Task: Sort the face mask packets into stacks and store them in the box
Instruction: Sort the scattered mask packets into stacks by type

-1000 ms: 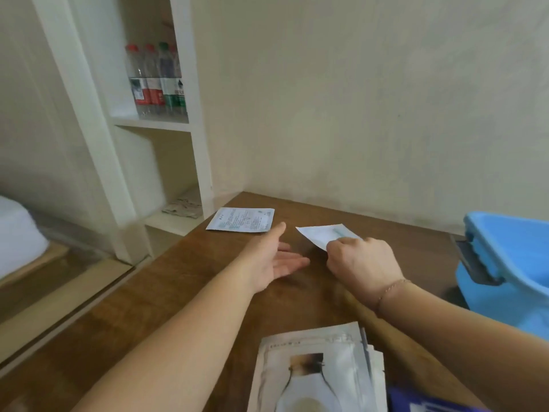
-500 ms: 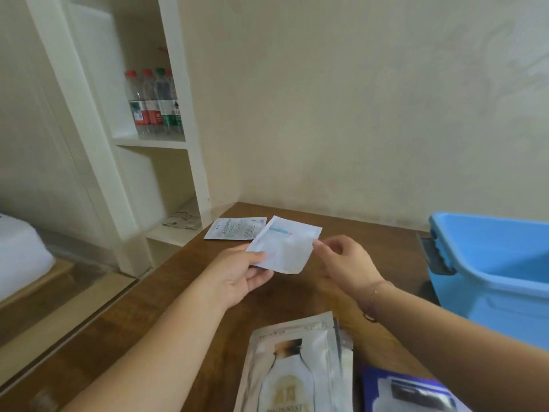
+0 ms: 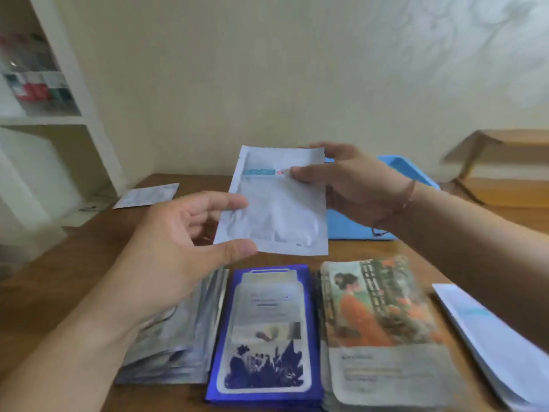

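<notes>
Wooden surface (image 3: pixel 59 281) carries four sorted stacks nearest the person: a silver stack (image 3: pixel 178 346) at the left, a blue stack (image 3: pixel 264 334) beside it, an orange-print stack (image 3: pixel 383 331) next, and a white stack (image 3: pixel 502 346) on the far right. Just beyond the blue stack, a white packet (image 3: pixel 276 209) is held upright in the air, long axis near vertical. The right hand (image 3: pixel 356 185) pinches its upper right edge; the left hand (image 3: pixel 181 236) is spread, thumb and fingertips at its lower left corner. The matching white stack lies toward the right hand's side, so that hand is likely better placed to carry it. Beyond the packet stands the blue box (image 3: pixel 353 224); another white packet (image 3: pixel 147 196) lies far left.
</notes>
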